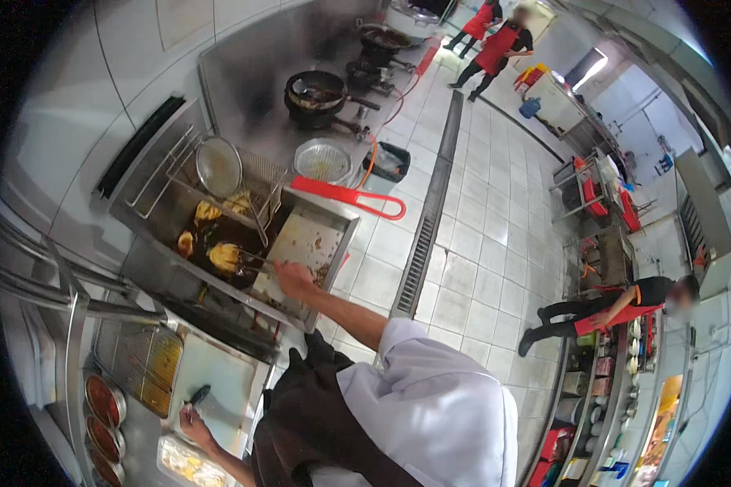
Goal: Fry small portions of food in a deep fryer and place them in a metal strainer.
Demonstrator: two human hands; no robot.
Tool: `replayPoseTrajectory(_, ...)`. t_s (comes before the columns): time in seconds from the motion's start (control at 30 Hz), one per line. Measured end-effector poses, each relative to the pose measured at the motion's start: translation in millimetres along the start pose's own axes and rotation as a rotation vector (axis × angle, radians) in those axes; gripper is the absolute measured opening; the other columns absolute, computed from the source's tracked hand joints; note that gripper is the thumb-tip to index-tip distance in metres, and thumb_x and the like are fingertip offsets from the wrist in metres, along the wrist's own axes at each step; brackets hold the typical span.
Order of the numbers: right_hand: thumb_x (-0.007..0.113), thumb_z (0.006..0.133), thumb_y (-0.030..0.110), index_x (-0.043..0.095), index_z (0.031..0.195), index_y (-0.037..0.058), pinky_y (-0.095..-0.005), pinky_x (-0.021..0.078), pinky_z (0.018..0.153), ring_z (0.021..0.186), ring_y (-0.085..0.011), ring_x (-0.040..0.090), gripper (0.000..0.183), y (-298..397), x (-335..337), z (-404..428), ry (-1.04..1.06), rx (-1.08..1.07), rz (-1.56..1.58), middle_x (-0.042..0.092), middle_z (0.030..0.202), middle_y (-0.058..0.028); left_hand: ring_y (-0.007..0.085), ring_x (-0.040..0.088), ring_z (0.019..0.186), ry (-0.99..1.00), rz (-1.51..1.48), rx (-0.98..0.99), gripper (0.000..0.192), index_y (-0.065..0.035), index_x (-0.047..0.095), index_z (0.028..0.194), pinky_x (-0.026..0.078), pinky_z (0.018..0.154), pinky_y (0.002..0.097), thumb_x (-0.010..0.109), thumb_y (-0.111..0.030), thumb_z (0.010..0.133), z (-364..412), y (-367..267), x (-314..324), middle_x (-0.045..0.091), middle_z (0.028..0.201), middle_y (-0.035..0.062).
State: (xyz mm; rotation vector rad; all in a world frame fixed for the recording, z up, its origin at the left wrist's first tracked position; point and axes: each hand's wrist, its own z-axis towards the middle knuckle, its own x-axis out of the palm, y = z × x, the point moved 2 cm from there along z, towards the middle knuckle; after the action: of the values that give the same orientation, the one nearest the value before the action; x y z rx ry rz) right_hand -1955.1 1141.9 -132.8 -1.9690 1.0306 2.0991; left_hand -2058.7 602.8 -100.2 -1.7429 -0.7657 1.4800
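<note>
My right hand is closed on the handle end of metal tongs, whose tips reach a yellow battered piece of food in the dark oil of the deep fryer. Other fried pieces float nearby. A wire fry basket with a red handle rests across the fryer, with a round strainer on it. My left hand is over the edge of a pale cutting board, by a dark green elongated piece; whether it grips the piece is unclear.
Left of the board is a wire basket over a yellowish tray. Bowls of red sauce and a container of white and yellow food stand near my left hand. Beyond the fryer are a foil tray and a wok. Several people in red aprons stand farther off.
</note>
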Motion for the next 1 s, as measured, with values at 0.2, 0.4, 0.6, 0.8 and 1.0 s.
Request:
replayPoseTrajectory(0.2,0.040,0.085,0.014,0.050,0.109,0.0032,-0.0491,0.0485,0.067,0.080,-0.0346,0.061,0.028,15,8,0,0.093,0.047,-0.110,0.060,0.079,-0.0200,0.0226,0.055,0.073,-0.032,0.077,0.076,0.027,0.0055,0.058,0.098,0.045,0.066,0.0351,0.052,-0.018,0.086,-20,-10,-12,0.061,0.083,0.0145)
replayPoseTrajectory(0.4,0.058,0.074,0.013,0.040,0.123,0.0007,-0.0424,0.0507,0.068,0.079,-0.0327,0.062,0.053,11,-39,-8,0.026,0.015,-0.253,0.061,0.089,-0.0186,0.0128,0.053,0.070,-0.153,0.014,-0.106,0.017,-0.0014,0.062,0.097,0.043,0.065,0.0265,0.055,-0.008,0.082,-19,-28,-8,0.061,0.076,0.0059)
replayPoseTrajectory(0.6,0.057,0.073,0.007,0.041,0.120,0.0012,-0.0447,0.0509,0.069,0.082,-0.0359,0.062,0.050,30,-48,-3,0.072,0.025,-0.208,0.061,0.091,-0.0204,0.0103,0.049,0.064,-0.329,-0.035,-0.190,0.016,-0.0028,0.062,0.094,0.042,0.062,0.0257,0.057,-0.005,0.080,-62,-2,-38,0.057,0.069,0.0036)
replayPoseTrajectory(0.8,0.053,0.079,0.008,0.041,0.124,0.0018,-0.0430,0.0518,0.070,0.083,-0.0349,0.062,0.047,41,-35,22,0.128,-0.059,-0.289,0.060,0.096,-0.0214,0.0124,0.052,0.067,-0.403,0.067,-0.231,0.015,-0.0011,0.063,0.093,0.045,0.066,0.0269,0.058,-0.007,0.080,-73,7,-64,0.058,0.070,0.0038)
replayPoseTrajectory(1.0,0.059,0.081,0.018,0.038,0.126,0.0001,-0.0435,0.0524,0.068,0.086,-0.0354,0.062,0.052,45,-30,19,0.181,-0.012,-0.260,0.058,0.101,-0.0226,0.0106,0.047,0.059,-0.447,0.109,-0.241,0.016,-0.0027,0.063,0.093,0.040,0.057,0.0254,0.057,-0.008,0.079,-86,-6,-74,0.056,0.067,0.0024)
